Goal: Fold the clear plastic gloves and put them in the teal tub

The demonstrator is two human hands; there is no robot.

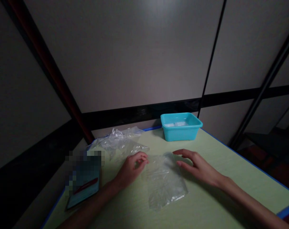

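Observation:
A clear plastic bag (164,183) lies flat on the pale green table (213,190) in front of me. My left hand (132,168) rests at the bag's upper left corner, with its fingers curled and pinching the bag's edge. My right hand (197,165) hovers at the bag's upper right corner, fingers stretched out and slightly apart, holding nothing. A heap of crumpled clear plastic bags (118,141) sits behind my left hand.
A turquoise plastic tub (181,127) stands at the table's far edge, against grey wall panels. A teal card with a red strip (83,187) lies at the left edge. The table has a blue rim (286,210).

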